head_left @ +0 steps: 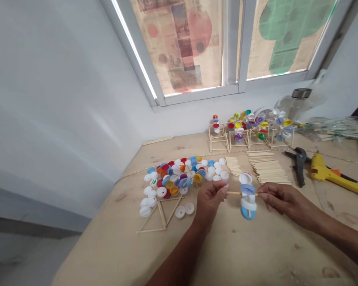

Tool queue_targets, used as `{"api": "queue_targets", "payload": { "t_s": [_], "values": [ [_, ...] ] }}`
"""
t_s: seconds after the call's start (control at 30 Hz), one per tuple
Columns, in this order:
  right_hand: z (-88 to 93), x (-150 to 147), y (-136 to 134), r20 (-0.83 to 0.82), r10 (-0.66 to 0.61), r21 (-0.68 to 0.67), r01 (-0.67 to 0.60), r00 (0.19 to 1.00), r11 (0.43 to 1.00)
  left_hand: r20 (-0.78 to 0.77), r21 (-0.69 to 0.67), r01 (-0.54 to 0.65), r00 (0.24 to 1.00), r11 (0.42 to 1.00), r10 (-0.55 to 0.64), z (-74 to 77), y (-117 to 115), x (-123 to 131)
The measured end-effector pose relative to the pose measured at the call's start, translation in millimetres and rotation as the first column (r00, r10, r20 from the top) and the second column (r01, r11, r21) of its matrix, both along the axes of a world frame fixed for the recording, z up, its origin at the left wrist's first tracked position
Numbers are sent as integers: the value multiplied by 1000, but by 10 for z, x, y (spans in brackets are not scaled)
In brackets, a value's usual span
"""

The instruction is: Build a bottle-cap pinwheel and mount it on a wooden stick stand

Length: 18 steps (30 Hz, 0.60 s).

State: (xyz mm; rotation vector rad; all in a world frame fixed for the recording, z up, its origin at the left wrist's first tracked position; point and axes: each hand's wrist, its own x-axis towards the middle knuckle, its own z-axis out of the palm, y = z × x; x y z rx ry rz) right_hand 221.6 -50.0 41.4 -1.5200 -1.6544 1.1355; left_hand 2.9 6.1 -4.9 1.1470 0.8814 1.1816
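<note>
While I watch remotely, left hand (209,198) and right hand (282,199) pinch a slim tan wooden stick (234,193) either side of its blue-and-white plastic-cap wheel (249,204), above the pale wooden table (226,254); presumably this steadies it.

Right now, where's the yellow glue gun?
Head view, right side: the yellow glue gun lies on the table, just right of the dark pliers and nearer than the clear plastic bag.

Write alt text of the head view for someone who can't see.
A person's left hand and right hand hold a stick bearing a wheel of blue and white caps over a wooden table. Nearby lie loose caps, a stick frame, pliers and a glue gun.
</note>
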Motion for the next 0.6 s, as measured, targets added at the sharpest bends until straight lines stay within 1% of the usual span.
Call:
{"api": "queue_targets", "payload": {
  "t_s": [0.07, 0.13, 0.23, 0.33, 0.5, 0.6],
  "values": [
    [-9, 0, -3, 34, 6, 17, -7, 999, 1000, 0, -13, 48, 999, 999, -48, -1, -8, -2],
    [-9, -3, -13, 90, -2, 70, -4, 996, 998, 4, -29, 94, 996, 995, -94, 6, -13, 0],
    [14, -11, -39, 201, -11, 164, -23, 979, 986, 32, -67, 112, 993, 991, -110, 22, -13, 5],
    [33, -12, -65, 281, -7, 212, -55, 960, 976, 55, -102, 137, 990, 985, -131, 40, -14, 6],
    [7, -10, -67, 311, -19, 240, -60, 950, 969, 80, -126, 172, 983, 977, -163, 43, -23, 6],
    [-6, -16, -43, 279, -16, 202, -42, 960, 978, 93, -127, 153, 986, 980, -142, 31, -19, 6]
  ]
}}
